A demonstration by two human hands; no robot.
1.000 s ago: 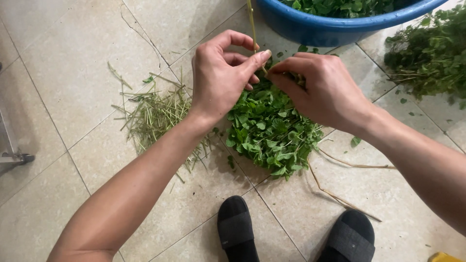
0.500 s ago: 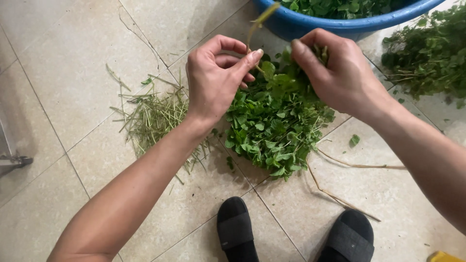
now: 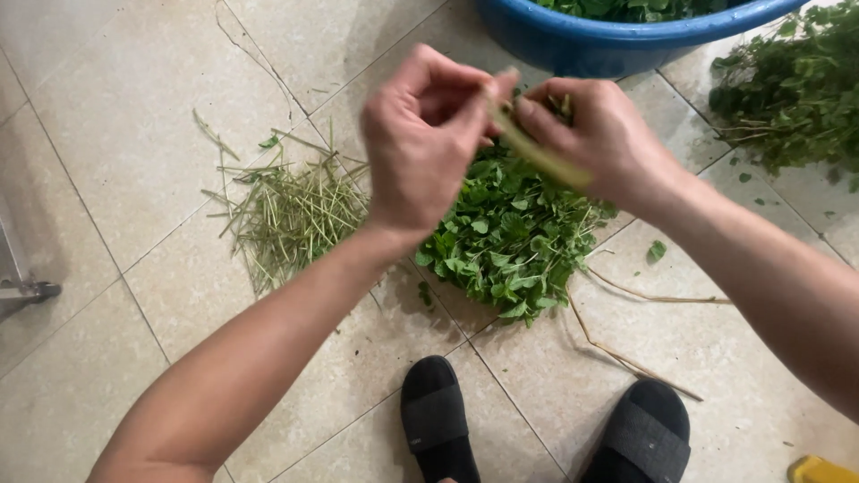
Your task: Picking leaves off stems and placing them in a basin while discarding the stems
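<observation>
Leaf pile (image 3: 510,237) on floor (image 3: 116,116), centre. Stem pile (image 3: 291,215) to its left. Basin (image 3: 626,36) behind, holding greens. Bunch (image 3: 787,85) right of basin. Both hands (image 3: 429,143) (image 3: 604,139) over leaf pile, a stem (image 3: 537,152), blurred, apparently between them. Slippers (image 3: 438,416) in front.

A home floor: beige tiles (image 3: 107,134), blue basin (image 3: 582,45), herb piles (image 3: 510,233), slippers (image 3: 438,416).

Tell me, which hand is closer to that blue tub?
Right. The right hand is just below the blue tub rim; the left hand sits further off, down and to the tub's left.
</observation>
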